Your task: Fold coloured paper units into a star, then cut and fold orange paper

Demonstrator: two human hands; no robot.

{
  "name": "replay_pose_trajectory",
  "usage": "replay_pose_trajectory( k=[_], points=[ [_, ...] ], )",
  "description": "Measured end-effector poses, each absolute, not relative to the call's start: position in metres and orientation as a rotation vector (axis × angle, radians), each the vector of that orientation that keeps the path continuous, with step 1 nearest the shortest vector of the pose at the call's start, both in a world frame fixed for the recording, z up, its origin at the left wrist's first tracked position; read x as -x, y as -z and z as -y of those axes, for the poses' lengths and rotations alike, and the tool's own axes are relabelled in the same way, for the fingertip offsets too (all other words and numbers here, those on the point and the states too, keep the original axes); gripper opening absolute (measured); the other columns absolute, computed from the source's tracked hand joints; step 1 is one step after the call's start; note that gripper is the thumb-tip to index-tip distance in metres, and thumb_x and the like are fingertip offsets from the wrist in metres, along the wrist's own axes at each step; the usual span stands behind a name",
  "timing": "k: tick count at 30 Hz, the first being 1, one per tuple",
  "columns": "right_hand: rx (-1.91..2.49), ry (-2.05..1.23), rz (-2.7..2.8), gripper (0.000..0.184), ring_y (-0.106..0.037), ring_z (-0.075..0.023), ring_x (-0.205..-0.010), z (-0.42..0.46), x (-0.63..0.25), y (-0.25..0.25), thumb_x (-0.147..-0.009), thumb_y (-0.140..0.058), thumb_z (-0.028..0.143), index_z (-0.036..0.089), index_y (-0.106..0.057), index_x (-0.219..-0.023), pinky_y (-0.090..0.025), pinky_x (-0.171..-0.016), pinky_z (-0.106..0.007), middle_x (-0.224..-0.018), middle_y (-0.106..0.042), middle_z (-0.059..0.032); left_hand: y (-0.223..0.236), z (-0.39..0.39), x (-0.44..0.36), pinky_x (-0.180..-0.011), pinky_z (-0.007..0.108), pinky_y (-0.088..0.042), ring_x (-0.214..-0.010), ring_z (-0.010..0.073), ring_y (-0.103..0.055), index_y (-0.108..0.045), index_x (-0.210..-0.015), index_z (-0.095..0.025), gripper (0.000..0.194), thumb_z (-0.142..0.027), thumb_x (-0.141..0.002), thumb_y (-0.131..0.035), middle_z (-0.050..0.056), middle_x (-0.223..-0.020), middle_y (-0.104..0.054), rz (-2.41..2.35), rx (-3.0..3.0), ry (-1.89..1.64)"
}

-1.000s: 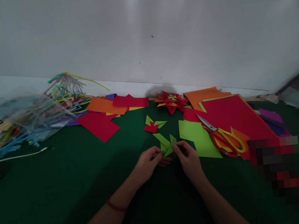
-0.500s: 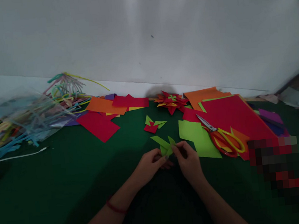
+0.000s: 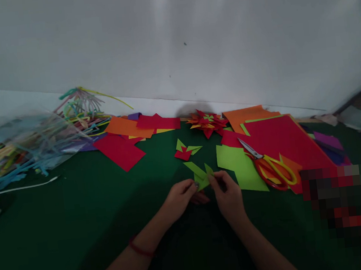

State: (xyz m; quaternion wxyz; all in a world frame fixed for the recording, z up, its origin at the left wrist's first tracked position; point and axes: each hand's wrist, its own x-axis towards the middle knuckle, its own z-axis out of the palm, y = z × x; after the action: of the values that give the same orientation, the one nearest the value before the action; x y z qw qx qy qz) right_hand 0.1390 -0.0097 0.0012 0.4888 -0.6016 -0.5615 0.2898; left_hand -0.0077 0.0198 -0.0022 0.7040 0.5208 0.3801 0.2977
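Observation:
A folded piece of light green paper point(image 3: 199, 177) is held up between my two hands, with pointed flaps sticking upward. My left hand point(image 3: 182, 197) pinches its lower left edge between thumb and fingers. On the right side, my right hand point(image 3: 227, 190) grips a flap with thumb and forefinger. Just beyond lies a small folded red and green paper piece point(image 3: 184, 152) with pointed tips. Farther back sits a layered paper flower point(image 3: 206, 122) in red, orange and green. Parts of the green paper are covered by my fingertips.
Scissors point(image 3: 269, 164) with red and yellow handles lie on green sheets point(image 3: 249, 173) and a red paper stack point(image 3: 284, 141) to the right. Red sheets point(image 3: 122, 152) and a clear bag point(image 3: 38, 132) of colourful pipe cleaners are at the left. A white wall point(image 3: 170, 37) stands behind the green tabletop point(image 3: 65, 233).
The green paper tilted slightly left and then back upright between my hands. My left fingers shifted a little along its lower edge. Everything on the table stays in place.

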Motion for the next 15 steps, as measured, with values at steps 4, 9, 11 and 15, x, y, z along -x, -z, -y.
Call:
replay_pose_trajectory(
  k=[4, 9, 11, 15],
  points=[
    [1.445, -0.721, 1.351, 0.013, -0.050, -0.0143, -0.060, 0.0101, -0.1380, 0.0001, -0.084, -0.049, 0.032, 0.021, -0.053, -0.078, -0.041, -0.056, -0.026, -0.066, -0.052, 0.0015, 0.0037, -0.0200, 0.0089, -0.066, 0.029, -0.048, -0.072, 0.0186, -0.067, -0.051, -0.077, -0.014, 0.020, -0.034, -0.082, -0.052, 0.008, -0.076, -0.070, -0.855, -1.142, -0.663],
    [1.435, -0.723, 1.334, 0.012, -0.050, -0.0138, -0.061, 0.0097, -0.1368, 0.0023, -0.084, -0.047, 0.030, 0.021, -0.054, -0.080, -0.041, -0.055, -0.025, -0.070, -0.054, 0.0009, 0.0045, -0.0188, 0.0094, -0.064, 0.028, -0.047, -0.073, 0.0183, -0.067, -0.053, -0.079, -0.013, 0.019, -0.032, -0.082, -0.052, 0.009, -0.077, -0.070, -0.836, -1.157, -0.648],
    [1.431, -0.694, 1.347, 0.012, -0.049, -0.0133, -0.059, 0.0094, -0.1366, 0.0028, -0.084, -0.048, 0.030, 0.021, -0.054, -0.078, -0.040, -0.054, -0.025, -0.068, -0.053, 0.0015, 0.0038, -0.0189, 0.0091, -0.064, 0.028, -0.047, -0.071, 0.0178, -0.067, -0.053, -0.080, -0.013, 0.020, -0.033, -0.082, -0.052, 0.009, -0.077, -0.070, -0.820, -1.142, -0.658],
    [1.407, -0.683, 1.377, 0.012, -0.051, -0.0140, -0.062, 0.0098, -0.1362, 0.0029, -0.084, -0.048, 0.029, 0.021, -0.053, -0.078, -0.041, -0.057, -0.025, -0.069, -0.054, 0.0011, 0.0016, -0.0203, 0.0092, -0.064, 0.027, -0.047, -0.071, 0.0176, -0.066, -0.057, -0.095, -0.011, 0.028, -0.035, -0.080, -0.054, 0.010, -0.080, -0.070, -0.767, -1.123, -0.670]
  ],
)
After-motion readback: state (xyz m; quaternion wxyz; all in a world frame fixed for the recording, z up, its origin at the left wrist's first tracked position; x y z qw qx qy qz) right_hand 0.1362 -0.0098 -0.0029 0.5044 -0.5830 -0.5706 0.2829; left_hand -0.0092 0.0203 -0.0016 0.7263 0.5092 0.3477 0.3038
